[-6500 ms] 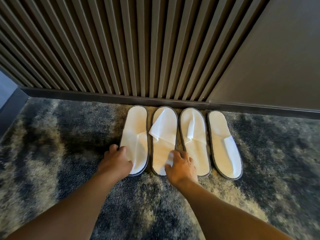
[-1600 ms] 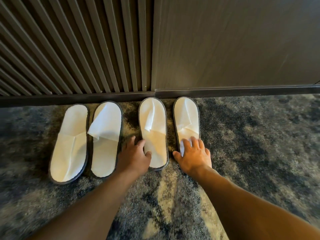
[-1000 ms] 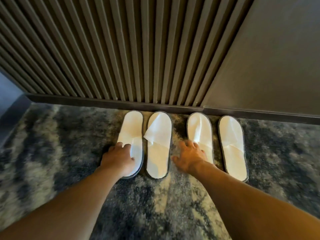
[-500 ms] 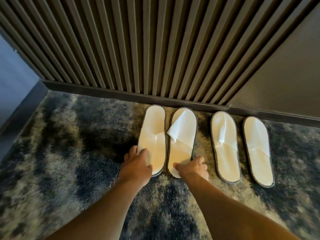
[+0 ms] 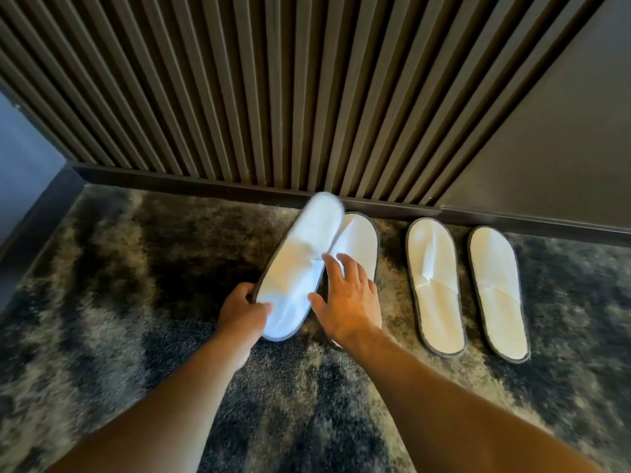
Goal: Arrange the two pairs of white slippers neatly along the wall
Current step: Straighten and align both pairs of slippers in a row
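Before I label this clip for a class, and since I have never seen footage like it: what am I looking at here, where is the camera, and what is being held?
There is no machine here. A person wears one wide-angle camera on the head, looking forward and down, so both bare arms reach in from the bottom edge. The floor is a mottled grey carpet below a dark slatted wall. Four white slippers lie by the wall. The right pair lies flat, side by side with toes toward the wall. The left hand grips the heel end of the leftmost slipper, which is blurred, tilted and overlapping its partner. The right hand is spread open over that partner; I cannot tell whether it touches it.
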